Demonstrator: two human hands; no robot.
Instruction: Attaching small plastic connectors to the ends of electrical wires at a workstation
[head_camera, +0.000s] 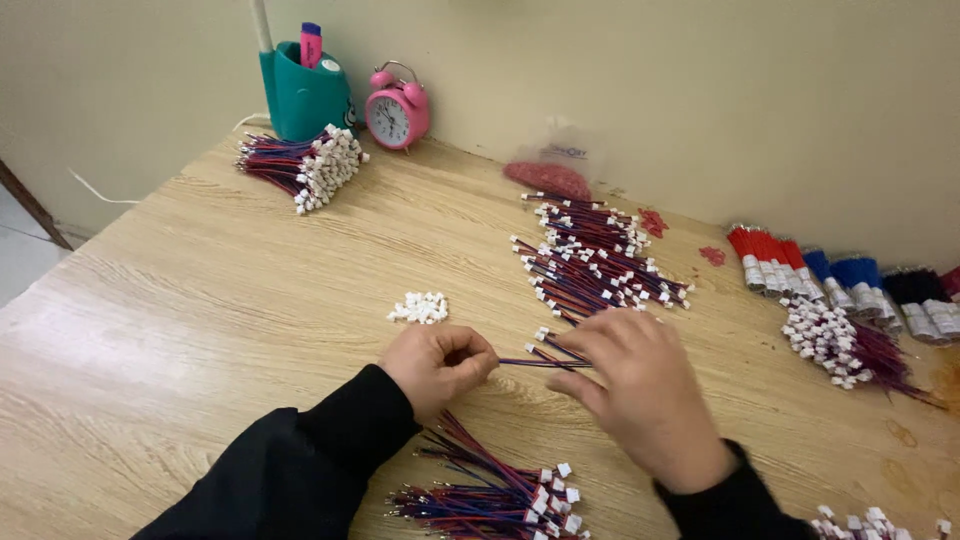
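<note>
My left hand (438, 366) is closed around the end of a thin red-and-blue wire lead (525, 362) that runs rightward to my right hand (635, 385), which pinches its other end. Just beyond my right hand lies a loose heap of the same wires with white plug ends (590, 262). A small pile of white plastic connectors (420, 308) sits just past my left hand. Below my hands, near the table's front edge, lies another bunch of wires with white plugs (490, 495).
On the wooden table (200, 300): a tied wire bundle (305, 165) at back left, a teal pen holder (303, 95), a pink alarm clock (397, 112), a bag of red parts (548, 178), and red, blue and black wire bundles (840, 275) at right.
</note>
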